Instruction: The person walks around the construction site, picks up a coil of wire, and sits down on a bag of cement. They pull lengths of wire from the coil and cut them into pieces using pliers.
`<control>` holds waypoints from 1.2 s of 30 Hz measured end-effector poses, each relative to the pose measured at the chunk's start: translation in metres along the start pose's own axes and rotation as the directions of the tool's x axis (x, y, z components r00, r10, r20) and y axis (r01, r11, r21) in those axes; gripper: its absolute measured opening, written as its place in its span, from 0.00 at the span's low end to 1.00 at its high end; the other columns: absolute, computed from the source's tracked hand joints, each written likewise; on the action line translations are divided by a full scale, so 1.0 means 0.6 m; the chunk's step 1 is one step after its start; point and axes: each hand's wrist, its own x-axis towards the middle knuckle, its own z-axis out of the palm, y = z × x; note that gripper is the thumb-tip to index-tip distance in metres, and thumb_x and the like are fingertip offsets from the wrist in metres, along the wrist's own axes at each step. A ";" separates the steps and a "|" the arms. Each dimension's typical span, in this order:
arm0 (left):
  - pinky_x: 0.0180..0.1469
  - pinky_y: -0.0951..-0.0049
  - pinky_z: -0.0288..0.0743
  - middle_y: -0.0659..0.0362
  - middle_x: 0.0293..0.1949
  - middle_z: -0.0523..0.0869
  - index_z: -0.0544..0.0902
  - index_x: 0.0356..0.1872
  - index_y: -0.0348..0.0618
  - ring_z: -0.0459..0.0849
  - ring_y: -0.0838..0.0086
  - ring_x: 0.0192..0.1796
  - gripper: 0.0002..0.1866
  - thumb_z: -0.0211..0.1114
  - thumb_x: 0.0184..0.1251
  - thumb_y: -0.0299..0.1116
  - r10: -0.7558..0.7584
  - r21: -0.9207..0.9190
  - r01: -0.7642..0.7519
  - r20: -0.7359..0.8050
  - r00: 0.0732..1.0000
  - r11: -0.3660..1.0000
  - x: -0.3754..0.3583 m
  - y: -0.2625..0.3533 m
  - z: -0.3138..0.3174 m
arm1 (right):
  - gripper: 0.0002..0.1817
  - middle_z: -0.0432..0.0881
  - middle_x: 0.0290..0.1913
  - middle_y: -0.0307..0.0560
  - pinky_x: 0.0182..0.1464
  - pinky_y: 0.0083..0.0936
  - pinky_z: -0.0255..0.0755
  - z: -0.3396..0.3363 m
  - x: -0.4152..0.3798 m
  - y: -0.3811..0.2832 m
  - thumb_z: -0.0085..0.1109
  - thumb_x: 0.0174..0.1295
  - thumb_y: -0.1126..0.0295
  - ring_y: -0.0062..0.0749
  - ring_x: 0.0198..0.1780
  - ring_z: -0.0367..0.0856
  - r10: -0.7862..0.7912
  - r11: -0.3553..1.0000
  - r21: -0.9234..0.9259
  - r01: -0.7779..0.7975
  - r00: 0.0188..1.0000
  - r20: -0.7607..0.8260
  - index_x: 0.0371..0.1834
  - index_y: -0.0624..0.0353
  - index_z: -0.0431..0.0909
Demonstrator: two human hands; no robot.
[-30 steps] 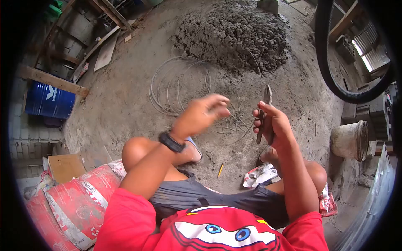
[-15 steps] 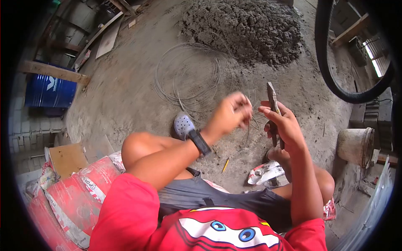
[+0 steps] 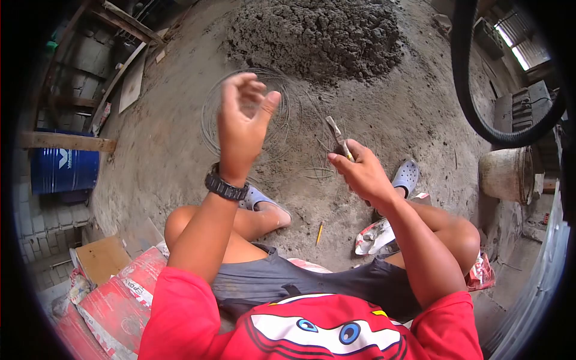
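Observation:
My left hand (image 3: 240, 129) is raised over the wire coil, its thumb apart from the loosely curled fingers and nothing visible in it. A dark watch is strapped around that wrist. Pliers (image 3: 336, 133) are gripped in my right hand (image 3: 363, 171), jaws pointing up and away from me; their handles are mostly hidden by the palm. On the ground beneath and beyond my left hand lies the loose coil of thin grey wire (image 3: 279, 139). Some wire strands also lie on the ground near the pliers.
A mound of wet grey mortar (image 3: 318, 39) sits ahead. A yellow pencil (image 3: 319, 233) lies between my legs. Red cement bags (image 3: 117, 300) and a blue drum (image 3: 65, 168) are at left. At right are a dirty bucket (image 3: 507, 174) and a black corrugated hose (image 3: 465, 78).
My left hand has moved up and left, away from the right, and its fingers have spread. The pliers in my right hand have shifted left and tilted. My right foot now shows.

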 end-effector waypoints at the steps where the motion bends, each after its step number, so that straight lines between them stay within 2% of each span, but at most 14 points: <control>1: 0.62 0.55 0.83 0.53 0.52 0.91 0.85 0.54 0.40 0.90 0.64 0.58 0.14 0.74 0.76 0.36 0.267 0.199 -0.254 -0.041 0.963 0.947 -0.002 0.020 -0.007 | 0.18 0.86 0.34 0.52 0.41 0.46 0.77 -0.001 -0.006 -0.010 0.65 0.73 0.55 0.43 0.37 0.87 0.000 1.000 0.003 0.000 1.000 0.001 0.45 0.61 0.77; 3: 0.67 0.51 0.79 0.53 0.55 0.90 0.85 0.57 0.41 0.88 0.60 0.63 0.17 0.75 0.75 0.39 0.516 0.394 -0.467 -0.023 0.856 0.792 -0.007 0.060 -0.013 | 0.17 0.86 0.36 0.62 0.49 0.58 0.74 -0.006 -0.026 -0.045 0.63 0.73 0.57 0.64 0.44 0.87 -0.139 0.877 -0.458 0.145 0.989 0.047 0.46 0.61 0.77; 6: 0.60 0.56 0.81 0.53 0.52 0.92 0.87 0.62 0.49 0.90 0.54 0.55 0.25 0.75 0.70 0.51 0.544 0.520 -0.733 0.495 0.677 0.439 -0.023 0.083 0.000 | 0.14 0.87 0.39 0.65 0.49 0.60 0.74 -0.009 -0.040 -0.060 0.62 0.73 0.58 0.69 0.47 0.85 -0.201 0.858 -0.456 0.235 0.972 0.123 0.46 0.59 0.78; 7: 0.60 0.56 0.81 0.53 0.52 0.92 0.87 0.62 0.49 0.90 0.54 0.55 0.25 0.75 0.70 0.51 0.536 0.525 -0.727 0.495 0.683 0.442 -0.029 0.089 -0.004 | 0.14 0.87 0.38 0.65 0.48 0.59 0.74 -0.008 -0.042 -0.061 0.63 0.72 0.58 0.68 0.46 0.85 -0.265 0.847 -0.449 0.284 0.958 0.106 0.46 0.59 0.78; 9: 0.45 0.66 0.80 0.52 0.37 0.91 0.88 0.60 0.42 0.87 0.60 0.37 0.24 0.77 0.69 0.45 -0.043 0.602 -0.351 0.541 0.840 0.717 -0.037 0.114 -0.014 | 0.16 0.86 0.34 0.63 0.45 0.56 0.74 -0.032 -0.043 -0.088 0.67 0.70 0.59 0.67 0.41 0.85 -0.143 0.923 -0.357 0.143 0.989 0.027 0.41 0.62 0.78; 11: 0.34 0.63 0.74 0.51 0.27 0.87 0.90 0.53 0.41 0.80 0.62 0.27 0.20 0.77 0.69 0.44 0.242 0.474 -0.481 0.479 0.844 0.738 -0.027 0.085 -0.028 | 0.15 0.75 0.26 0.50 0.35 0.38 0.67 -0.059 -0.034 -0.071 0.70 0.70 0.62 0.33 0.29 0.70 -0.270 0.892 -0.375 0.252 0.963 0.004 0.40 0.62 0.78; 13: 0.34 0.62 0.73 0.50 0.28 0.85 0.91 0.46 0.41 0.80 0.61 0.27 0.15 0.77 0.69 0.42 0.226 0.371 -0.336 0.308 0.924 0.866 -0.002 0.073 -0.054 | 0.14 0.75 0.26 0.50 0.36 0.38 0.67 -0.078 -0.034 -0.069 0.69 0.70 0.62 0.34 0.29 0.70 -0.318 0.911 -0.296 0.286 0.946 -0.065 0.40 0.63 0.79; 16: 0.35 0.63 0.75 0.50 0.29 0.86 0.89 0.41 0.40 0.82 0.60 0.29 0.12 0.75 0.71 0.39 0.123 0.605 -0.458 0.511 0.851 0.651 0.024 0.106 -0.061 | 0.14 0.75 0.26 0.50 0.37 0.38 0.68 -0.098 -0.033 -0.056 0.68 0.70 0.62 0.34 0.30 0.71 -0.368 0.912 -0.243 0.330 0.920 -0.134 0.40 0.62 0.79; 23: 0.37 0.67 0.76 0.53 0.29 0.87 0.88 0.40 0.39 0.86 0.62 0.32 0.09 0.71 0.75 0.35 0.188 0.575 -0.516 0.533 0.825 0.635 -0.002 0.137 0.005 | 0.12 0.82 0.33 0.46 0.39 0.34 0.72 -0.104 -0.021 -0.027 0.67 0.69 0.63 0.31 0.32 0.76 -0.344 0.933 -0.140 0.332 0.936 -0.076 0.45 0.61 0.83; 25: 0.37 0.68 0.76 0.54 0.28 0.86 0.87 0.40 0.38 0.85 0.67 0.31 0.09 0.70 0.76 0.34 0.154 0.575 -0.422 0.456 0.877 0.701 0.007 0.107 -0.011 | 0.17 0.85 0.38 0.41 0.41 0.28 0.76 -0.100 -0.008 -0.008 0.69 0.67 0.66 0.26 0.33 0.78 0.155 0.918 0.379 -0.118 0.986 -0.068 0.55 0.62 0.82; 29: 0.36 0.72 0.73 0.58 0.27 0.84 0.86 0.40 0.36 0.80 0.78 0.31 0.09 0.70 0.78 0.33 0.110 0.514 -0.301 0.369 0.923 0.804 0.050 0.064 -0.057 | 0.12 0.83 0.34 0.43 0.33 0.27 0.75 -0.084 -0.031 -0.017 0.65 0.68 0.70 0.24 0.32 0.78 0.177 0.690 0.714 -0.115 0.984 -0.013 0.50 0.64 0.83; 30: 0.36 0.72 0.73 0.58 0.27 0.84 0.86 0.40 0.36 0.80 0.78 0.31 0.09 0.70 0.78 0.33 0.101 0.521 -0.296 0.369 0.924 0.800 0.057 0.063 -0.060 | 0.16 0.86 0.36 0.44 0.32 0.30 0.76 -0.083 -0.028 -0.003 0.66 0.73 0.62 0.24 0.31 0.79 -0.028 0.709 0.705 -0.007 0.999 0.038 0.52 0.65 0.83; 33: 0.36 0.73 0.73 0.58 0.28 0.84 0.86 0.42 0.36 0.80 0.79 0.31 0.09 0.71 0.78 0.33 0.118 0.587 -0.316 0.350 0.929 0.745 0.056 0.071 -0.062 | 0.23 0.90 0.41 0.43 0.36 0.27 0.81 -0.056 -0.040 -0.024 0.60 0.79 0.54 0.25 0.33 0.84 -0.038 0.628 0.759 -0.171 0.968 0.249 0.63 0.63 0.82; 36: 0.36 0.73 0.73 0.58 0.28 0.84 0.85 0.43 0.37 0.80 0.78 0.31 0.09 0.71 0.77 0.33 0.093 0.655 -0.297 0.327 0.940 0.695 0.052 0.083 -0.046 | 0.29 0.90 0.40 0.41 0.38 0.25 0.79 -0.006 -0.020 0.012 0.56 0.80 0.42 0.21 0.35 0.84 -0.053 0.909 0.413 -0.051 0.970 0.237 0.54 0.61 0.88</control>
